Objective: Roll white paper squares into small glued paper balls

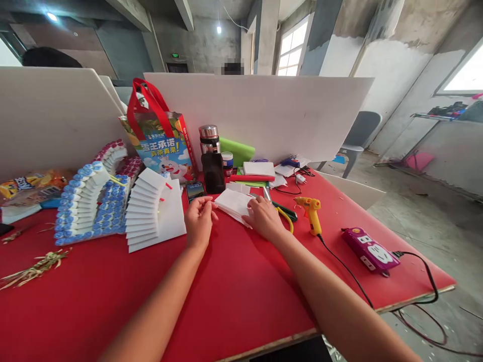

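In the head view a stack of white paper sheets (234, 202) lies on the red table, in front of a dark upright phone. My right hand (264, 216) grips the stack's right end, thumb at the near edge and fingers curled on top. Just off its left corner is my left hand (199, 221), its fingertips pinched together; what is in the pinch, if anything, is too small to make out. Left of that hand lies a fan of folded white cards (145, 213) with small red bits on it. Green-and-yellow-handled pliers (286, 216) are partly hidden behind my right hand.
A yellow glue gun (310, 213) and a purple power strip (370, 250), both with black cords, are on the right. Blue-and-white folded pieces (88, 203) and a printed bag (166, 146) stand left. A steel flask (209, 139) and white board (264, 110) stand behind.
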`<state>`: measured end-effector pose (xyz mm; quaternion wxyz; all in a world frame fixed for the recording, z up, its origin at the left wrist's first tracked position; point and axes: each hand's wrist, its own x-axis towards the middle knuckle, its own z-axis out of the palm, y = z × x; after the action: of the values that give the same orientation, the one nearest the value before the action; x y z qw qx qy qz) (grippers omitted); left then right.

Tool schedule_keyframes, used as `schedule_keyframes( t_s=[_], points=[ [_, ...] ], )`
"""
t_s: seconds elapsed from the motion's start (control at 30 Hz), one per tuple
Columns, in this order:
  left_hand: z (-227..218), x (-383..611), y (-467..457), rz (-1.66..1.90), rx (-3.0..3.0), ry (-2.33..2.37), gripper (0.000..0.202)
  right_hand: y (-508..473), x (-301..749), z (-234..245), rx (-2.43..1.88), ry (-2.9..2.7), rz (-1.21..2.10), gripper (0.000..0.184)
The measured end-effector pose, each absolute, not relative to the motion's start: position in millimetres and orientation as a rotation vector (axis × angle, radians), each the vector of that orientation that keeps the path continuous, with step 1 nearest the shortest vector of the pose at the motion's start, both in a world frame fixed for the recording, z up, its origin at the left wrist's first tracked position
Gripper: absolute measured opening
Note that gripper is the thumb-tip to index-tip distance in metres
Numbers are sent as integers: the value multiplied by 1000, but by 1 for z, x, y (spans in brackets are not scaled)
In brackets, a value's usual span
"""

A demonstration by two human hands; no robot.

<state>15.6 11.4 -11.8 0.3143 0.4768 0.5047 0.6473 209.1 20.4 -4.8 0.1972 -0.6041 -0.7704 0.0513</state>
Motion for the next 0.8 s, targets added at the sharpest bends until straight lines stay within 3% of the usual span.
schedule_keyframes(
  t_s=[0.2,0.5,0.6,0.7,0.8],
  points=[
    [-34,11,6,1633,1346,1344,24,16,214,-8,-1614,-2227,160,12],
    [-35,6,8,1613,1424,1473,28,17,226,-16,-1468,-2157,234,14],
    [-36,7,7,1602,1447,1477,26,20,219,-18,-1444,-2138,126,17],
    [-36,8,7,1591,1470,1477,25,21,206,-19,-1479,-2190,-17,34],
    [-37,7,8,1580,1479,1478,24,22,197,-22,-1552,-2214,-41,28]
  ],
)
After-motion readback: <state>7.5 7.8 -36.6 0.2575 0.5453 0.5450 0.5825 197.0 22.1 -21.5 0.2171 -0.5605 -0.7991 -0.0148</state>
